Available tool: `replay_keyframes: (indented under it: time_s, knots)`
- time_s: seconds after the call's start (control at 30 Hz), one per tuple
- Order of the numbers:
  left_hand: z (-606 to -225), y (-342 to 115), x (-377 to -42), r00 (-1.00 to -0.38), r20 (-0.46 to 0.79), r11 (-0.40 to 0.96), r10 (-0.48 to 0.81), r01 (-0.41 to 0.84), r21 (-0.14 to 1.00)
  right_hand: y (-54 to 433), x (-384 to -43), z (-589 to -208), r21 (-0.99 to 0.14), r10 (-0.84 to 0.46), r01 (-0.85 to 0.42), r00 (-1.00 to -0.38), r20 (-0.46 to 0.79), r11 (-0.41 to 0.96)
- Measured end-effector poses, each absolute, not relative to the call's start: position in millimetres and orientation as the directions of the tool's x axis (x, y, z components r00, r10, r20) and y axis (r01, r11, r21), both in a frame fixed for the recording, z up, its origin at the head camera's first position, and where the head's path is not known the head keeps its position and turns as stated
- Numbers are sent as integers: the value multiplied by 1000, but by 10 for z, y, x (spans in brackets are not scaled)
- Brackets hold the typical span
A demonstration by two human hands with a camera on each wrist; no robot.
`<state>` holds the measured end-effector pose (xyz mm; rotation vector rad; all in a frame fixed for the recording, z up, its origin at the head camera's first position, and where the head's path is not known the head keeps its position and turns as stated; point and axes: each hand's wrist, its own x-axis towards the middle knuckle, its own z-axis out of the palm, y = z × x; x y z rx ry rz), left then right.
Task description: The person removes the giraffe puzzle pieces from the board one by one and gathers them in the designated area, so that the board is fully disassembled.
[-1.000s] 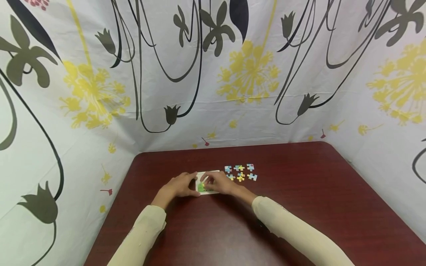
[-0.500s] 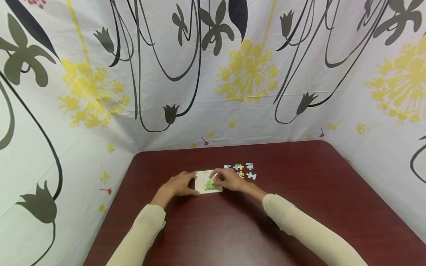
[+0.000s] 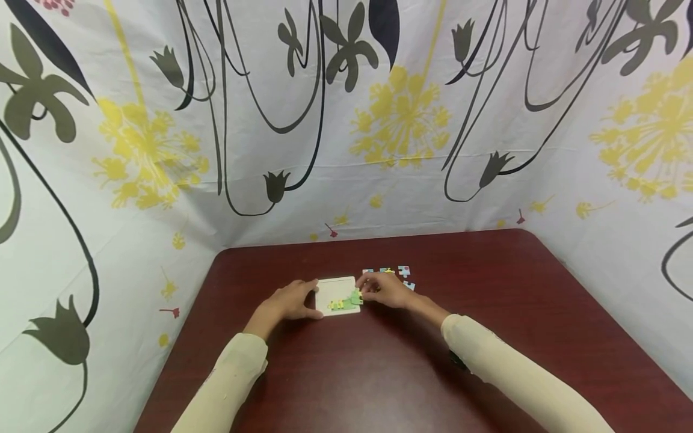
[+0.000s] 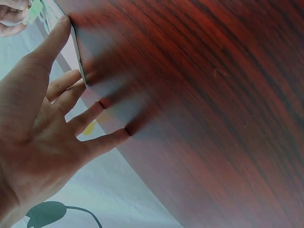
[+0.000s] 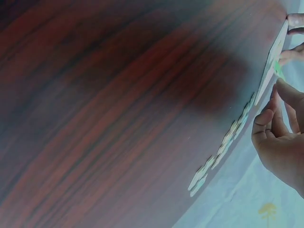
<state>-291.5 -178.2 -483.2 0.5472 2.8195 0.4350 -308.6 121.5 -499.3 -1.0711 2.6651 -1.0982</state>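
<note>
A small white puzzle tray (image 3: pixel 334 286) lies on the dark red table, with joined green and yellow pieces (image 3: pixel 340 304) along its near side. My left hand (image 3: pixel 289 300) holds the tray's left edge, thumb at the near corner and index finger at the far one. In the left wrist view the other fingers of the left hand (image 4: pixel 57 114) are spread, tips down on the table. My right hand (image 3: pixel 387 290) pinches a green puzzle piece (image 3: pixel 357 296) between thumb and finger over the tray's right edge. This green piece (image 5: pixel 279 69) also shows in the right wrist view.
Several loose puzzle pieces (image 3: pixel 404 271) lie right of the tray, partly hidden behind the right hand. The table (image 3: pixel 460 258) ends at a white cloth (image 3: pixel 346 144) printed with flowers, which hangs behind it and along both sides.
My right hand has moved right across the tray with the green piece, uncovering the joined pieces and now covering some loose ones. The left hand stays at the tray's left edge.
</note>
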Motion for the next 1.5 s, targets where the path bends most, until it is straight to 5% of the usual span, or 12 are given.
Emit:
replay_keyframes:
  time_s: [1.5]
  knots:
    - [-4808,-1772,-2908,-904,-193,896,380,308,321,1529,-3031,-5092,-540,-627,-602,-761,165,589]
